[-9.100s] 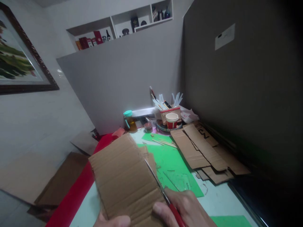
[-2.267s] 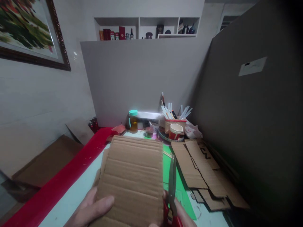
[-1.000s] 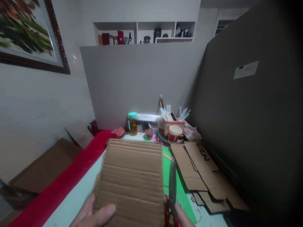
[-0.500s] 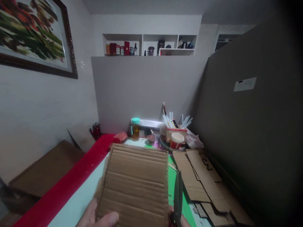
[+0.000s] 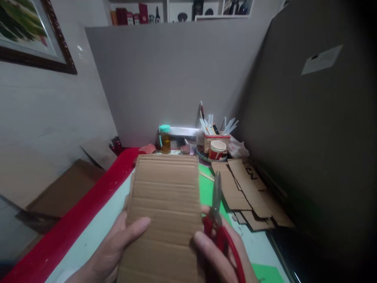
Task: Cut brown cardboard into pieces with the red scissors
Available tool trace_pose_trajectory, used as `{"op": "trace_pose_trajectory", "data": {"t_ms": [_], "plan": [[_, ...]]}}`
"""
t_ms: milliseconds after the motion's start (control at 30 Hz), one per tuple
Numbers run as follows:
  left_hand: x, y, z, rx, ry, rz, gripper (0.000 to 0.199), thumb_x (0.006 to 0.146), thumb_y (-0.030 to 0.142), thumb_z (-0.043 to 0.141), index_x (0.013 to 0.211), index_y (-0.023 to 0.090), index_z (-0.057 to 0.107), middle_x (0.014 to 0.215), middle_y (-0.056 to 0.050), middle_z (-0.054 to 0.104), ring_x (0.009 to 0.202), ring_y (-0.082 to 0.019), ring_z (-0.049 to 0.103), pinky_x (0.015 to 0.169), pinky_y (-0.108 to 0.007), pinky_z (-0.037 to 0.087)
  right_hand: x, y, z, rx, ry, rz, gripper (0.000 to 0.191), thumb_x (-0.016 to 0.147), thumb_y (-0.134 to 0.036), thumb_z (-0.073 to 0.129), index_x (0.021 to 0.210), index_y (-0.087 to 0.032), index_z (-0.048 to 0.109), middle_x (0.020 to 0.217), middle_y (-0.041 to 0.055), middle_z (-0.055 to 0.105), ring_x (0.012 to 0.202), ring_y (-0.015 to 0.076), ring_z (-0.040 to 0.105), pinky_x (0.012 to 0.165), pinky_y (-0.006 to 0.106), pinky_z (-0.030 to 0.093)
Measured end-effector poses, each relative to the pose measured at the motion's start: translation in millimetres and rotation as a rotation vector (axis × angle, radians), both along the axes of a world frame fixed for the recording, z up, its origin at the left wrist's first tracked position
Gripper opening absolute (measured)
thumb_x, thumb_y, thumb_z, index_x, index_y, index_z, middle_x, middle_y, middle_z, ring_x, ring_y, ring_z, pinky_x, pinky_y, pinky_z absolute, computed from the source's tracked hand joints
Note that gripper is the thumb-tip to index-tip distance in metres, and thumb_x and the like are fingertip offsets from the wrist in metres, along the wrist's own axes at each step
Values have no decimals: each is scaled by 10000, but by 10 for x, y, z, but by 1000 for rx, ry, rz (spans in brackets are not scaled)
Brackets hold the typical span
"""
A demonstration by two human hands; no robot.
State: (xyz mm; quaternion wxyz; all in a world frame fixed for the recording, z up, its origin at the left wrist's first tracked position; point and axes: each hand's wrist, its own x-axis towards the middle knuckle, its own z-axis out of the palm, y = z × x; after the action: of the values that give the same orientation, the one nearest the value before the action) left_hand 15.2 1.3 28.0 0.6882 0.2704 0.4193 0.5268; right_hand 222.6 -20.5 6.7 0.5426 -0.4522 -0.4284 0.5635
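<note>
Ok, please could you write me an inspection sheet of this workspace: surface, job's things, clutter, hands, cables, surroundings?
Surface: pale table with a red edge strip and a green mat.
Job's things: corrugated cardboard sheet, held up over the table; red-handled scissors, blades closed and pointing away.
Clutter: loose cardboard offcuts on the right; paper cup, box of sticks and pens, teal-lidded jar at the back.
Hands: left hand grips the sheet's left edge; right hand holds the scissors, thumb on the sheet.
Cables: nothing seen.
Surroundings: grey partition board behind, dark board to the right, framed picture on the left wall.
</note>
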Motion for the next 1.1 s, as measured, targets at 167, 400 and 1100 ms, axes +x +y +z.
{"op": "trace_pose_trajectory", "data": {"t_ms": [167, 400, 1100], "plan": [[-100, 42, 40, -41, 35, 3, 800, 865, 276, 726, 1550, 216, 318, 1247, -156, 735, 1086, -355, 714, 895, -471, 594, 41, 144, 92, -57, 147, 186, 607, 852, -648, 667, 1232, -222, 461, 605, -59, 628, 379, 68, 475, 388, 164, 363], [-115, 64, 147, 10, -23, 98, 737, 833, 247, 759, 1501, 231, 448, 1255, -121, 738, 1070, -362, 718, 957, -490, 573, 29, 111, 71, -39, 112, 217, 495, 902, -559, 671, 1218, -228, 482, 566, -113, 501, 435, 52, 397, 436, 168, 297], [8, 90, 39, 94, 132, 77, 552, 875, 276, 718, 1396, 210, 550, 1219, -106, 755, 989, -295, 750, 870, -408, 618, 9, 203, 24, 46, -211, 336, 551, 762, -478, 805, 1177, -235, 537, 1086, 74, 731, 966, 279, 677, 865, 385, 538]]}}
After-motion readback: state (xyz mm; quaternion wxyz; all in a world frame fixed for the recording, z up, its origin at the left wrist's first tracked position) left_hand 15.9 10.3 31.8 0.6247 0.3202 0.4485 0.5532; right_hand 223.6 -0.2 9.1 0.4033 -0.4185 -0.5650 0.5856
